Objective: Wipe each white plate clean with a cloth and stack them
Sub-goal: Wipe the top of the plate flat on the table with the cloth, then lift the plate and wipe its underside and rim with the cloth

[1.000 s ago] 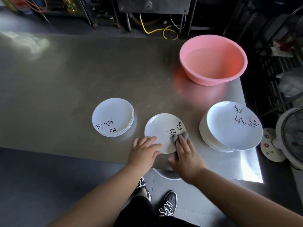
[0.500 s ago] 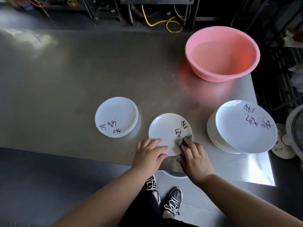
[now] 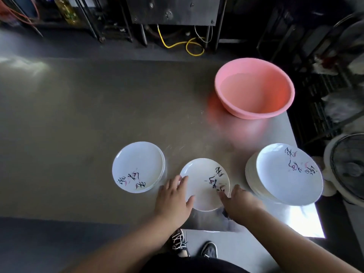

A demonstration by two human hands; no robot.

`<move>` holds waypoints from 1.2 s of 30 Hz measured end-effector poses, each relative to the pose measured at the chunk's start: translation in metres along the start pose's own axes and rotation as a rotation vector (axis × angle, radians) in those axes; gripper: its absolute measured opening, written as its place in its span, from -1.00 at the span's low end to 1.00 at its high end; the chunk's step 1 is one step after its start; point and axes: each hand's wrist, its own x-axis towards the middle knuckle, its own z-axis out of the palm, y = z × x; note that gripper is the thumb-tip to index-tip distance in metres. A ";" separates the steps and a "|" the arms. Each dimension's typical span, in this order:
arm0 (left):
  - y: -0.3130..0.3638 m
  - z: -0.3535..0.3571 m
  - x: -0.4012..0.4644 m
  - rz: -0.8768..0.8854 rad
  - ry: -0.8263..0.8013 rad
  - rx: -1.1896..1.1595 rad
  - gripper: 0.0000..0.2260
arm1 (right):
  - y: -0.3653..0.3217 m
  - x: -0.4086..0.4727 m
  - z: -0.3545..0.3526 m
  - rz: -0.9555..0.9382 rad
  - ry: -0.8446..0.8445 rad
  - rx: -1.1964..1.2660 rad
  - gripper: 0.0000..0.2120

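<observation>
A single white plate (image 3: pixel 202 180) with black brush lettering lies near the steel table's front edge. My left hand (image 3: pixel 174 198) rests flat on its left rim, fingers spread, holding it down. My right hand (image 3: pixel 239 201) is at the plate's right front edge, closed on a grey cloth (image 3: pixel 225 212) that shows only as a dark bit under the palm. A short stack of white plates (image 3: pixel 137 167) stands to the left. A taller stack of white plates (image 3: pixel 285 174) stands to the right.
A pink plastic basin (image 3: pixel 254 89) sits at the back right of the steel table (image 3: pixel 78 115). A floor fan (image 3: pixel 348 168) stands just beyond the table's right edge. Racks and a yellow cable (image 3: pixel 185 44) lie behind the table. My shoes show below the front edge.
My right hand with the cloth has slid off the plate's lettering to its right front edge, uncovering the writing. My left hand has stayed on the left rim.
</observation>
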 end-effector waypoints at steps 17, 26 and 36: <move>-0.006 -0.055 0.071 -0.418 -0.699 -0.445 -0.27 | -0.045 0.033 -0.052 0.201 -0.252 0.147 -0.38; -0.006 -0.108 0.081 -0.542 -0.495 -1.101 -0.30 | -0.060 -0.007 -0.102 -0.007 0.187 0.943 -0.21; -0.013 -0.196 0.101 -0.304 -0.306 -1.974 -0.67 | -0.073 -0.047 -0.169 -0.512 0.613 0.508 -0.79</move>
